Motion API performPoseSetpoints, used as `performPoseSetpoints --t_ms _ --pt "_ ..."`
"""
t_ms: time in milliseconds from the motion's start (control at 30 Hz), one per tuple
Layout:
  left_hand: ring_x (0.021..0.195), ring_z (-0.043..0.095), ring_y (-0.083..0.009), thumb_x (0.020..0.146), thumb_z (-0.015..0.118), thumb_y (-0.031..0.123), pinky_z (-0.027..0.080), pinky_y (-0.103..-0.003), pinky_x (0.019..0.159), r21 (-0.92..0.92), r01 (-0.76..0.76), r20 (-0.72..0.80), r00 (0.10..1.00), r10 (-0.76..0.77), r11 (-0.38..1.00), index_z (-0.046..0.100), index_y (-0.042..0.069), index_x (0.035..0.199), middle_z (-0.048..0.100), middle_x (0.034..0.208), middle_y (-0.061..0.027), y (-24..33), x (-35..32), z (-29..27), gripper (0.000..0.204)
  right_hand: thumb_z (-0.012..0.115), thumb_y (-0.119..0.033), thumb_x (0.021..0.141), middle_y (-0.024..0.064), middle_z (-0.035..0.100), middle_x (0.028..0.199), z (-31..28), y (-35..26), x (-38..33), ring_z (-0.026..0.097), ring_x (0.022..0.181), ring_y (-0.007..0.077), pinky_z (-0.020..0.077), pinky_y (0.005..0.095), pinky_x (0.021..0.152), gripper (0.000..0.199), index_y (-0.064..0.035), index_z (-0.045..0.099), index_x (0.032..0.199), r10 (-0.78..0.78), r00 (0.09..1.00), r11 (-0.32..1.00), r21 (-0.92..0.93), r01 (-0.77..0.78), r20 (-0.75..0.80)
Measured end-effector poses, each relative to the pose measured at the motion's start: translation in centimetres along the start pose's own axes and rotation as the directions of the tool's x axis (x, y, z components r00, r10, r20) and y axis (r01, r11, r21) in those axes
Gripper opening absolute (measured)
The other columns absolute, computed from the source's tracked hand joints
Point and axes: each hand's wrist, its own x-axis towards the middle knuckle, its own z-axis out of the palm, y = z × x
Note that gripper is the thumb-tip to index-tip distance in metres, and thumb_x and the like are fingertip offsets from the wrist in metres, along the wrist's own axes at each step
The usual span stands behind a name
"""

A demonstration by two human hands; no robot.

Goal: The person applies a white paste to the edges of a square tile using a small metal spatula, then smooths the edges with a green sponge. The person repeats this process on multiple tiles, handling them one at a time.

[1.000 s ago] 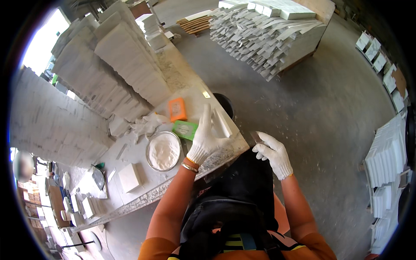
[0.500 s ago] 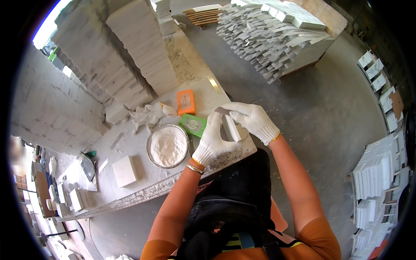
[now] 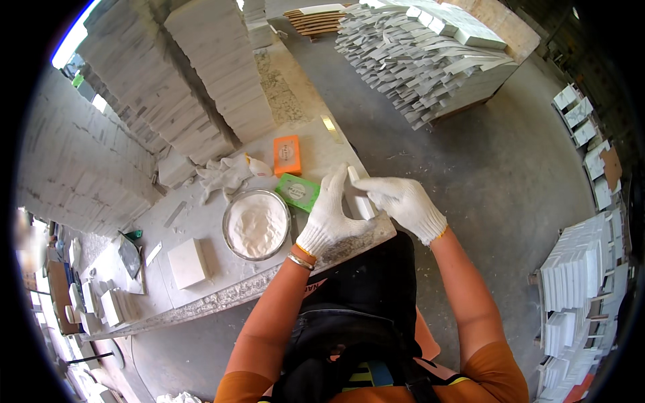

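A white stone tile (image 3: pixel 360 193) stands on edge at the near right corner of the stone-topped table. My left hand (image 3: pixel 330 213), in a white knit glove, grips it from the left, thumb low and fingers along its far end. My right hand (image 3: pixel 406 203), gloved too, is at the tile's right side, its fingers drawn together and their tips at the top edge. Whatever those fingers may hold is hidden. Left of my left hand are a round metal bowl (image 3: pixel 288 227) of white paste or powder and a green box (image 3: pixel 297 192). An orange box (image 3: pixel 287 156) lies behind.
A spare pair of white gloves (image 3: pixel 222 176) and a square white block (image 3: pixel 189 264) lie on the table (image 3: pixel 222 290). Tall tile stacks (image 3: pixel 215 67) rise at the back left. Across the floor, a pallet holds piled stone strips (image 3: pixel 416 64); more slabs (image 3: pixel 574 275) stand right.
My right hand has moved slightly right and down from the tile's far end. A thin grey flat piece between my hands is no longer visible. My left hand keeps its grip.
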Motion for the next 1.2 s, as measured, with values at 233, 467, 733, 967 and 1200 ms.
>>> performPoseSetpoints --t_ms 233,467,733,967,1200 --pt "0.131 0.045 -0.0413 0.057 0.089 0.037 0.042 -0.047 0.110 0.015 -0.043 0.014 0.999 0.043 0.999 0.036 0.001 0.147 0.044 0.140 -0.0260 -0.1 0.5 0.2 0.110 0.064 -0.012 0.096 0.0117 0.075 0.112 0.2 0.1 3.8 0.070 0.093 0.0195 0.0551 0.0312 0.084 0.030 -0.0064 0.071 0.124 0.112 0.991 0.993 0.031 -0.115 0.072" --pt "0.136 0.042 -0.0416 0.058 0.090 0.039 0.041 -0.046 0.112 0.016 -0.026 -0.013 1.000 0.026 1.000 0.026 -0.004 0.154 0.041 0.144 -0.0282 -0.7 -0.2 0.4 0.123 0.064 -0.014 0.094 0.0146 0.074 0.102 -0.2 -0.8 -0.9 0.071 0.086 0.0296 0.0557 0.0368 0.076 0.031 -0.0135 0.072 0.124 0.049 0.997 0.999 -0.014 -0.049 0.064" --pt "0.142 0.037 -0.0416 0.058 0.091 0.040 0.042 -0.046 0.113 -0.020 0.052 0.035 0.998 -0.051 0.998 0.024 -0.006 0.155 0.036 0.151 -0.0295 -0.5 -0.1 0.4 0.126 0.062 -0.009 0.096 0.0093 0.074 0.094 -1.6 -2.5 -4.4 0.069 0.078 0.0199 0.0548 0.0343 0.072 0.033 -0.0075 0.069 0.128 0.325 0.937 0.907 0.239 -0.348 0.128" --pt "0.137 0.043 -0.0429 0.057 0.091 0.042 0.040 -0.046 0.114 0.066 0.026 -0.039 0.999 -0.024 0.997 0.031 -0.008 0.151 0.044 0.144 -0.0293 1.5 -0.8 -0.2 0.122 0.064 -0.010 0.094 0.0046 0.066 0.091 -0.7 -1.9 -5.8 0.060 0.076 0.0096 0.0494 0.0262 0.068 0.045 0.0024 0.057 0.136 0.483 0.874 0.631 0.669 -0.392 0.056" --pt "0.128 0.051 -0.0422 0.054 0.090 0.042 0.044 -0.048 0.106 0.279 -0.063 0.041 0.998 0.054 0.958 0.036 -0.005 0.149 0.051 0.137 -0.0249 5.1 -4.4 -1.6 0.119 0.076 -0.032 0.089 0.0049 0.064 0.092 2.1 -3.3 -6.6 0.051 0.069 0.0074 0.0454 0.0271 0.064 0.050 0.0002 0.062 0.124 0.503 0.862 0.648 0.637 -0.418 0.054"
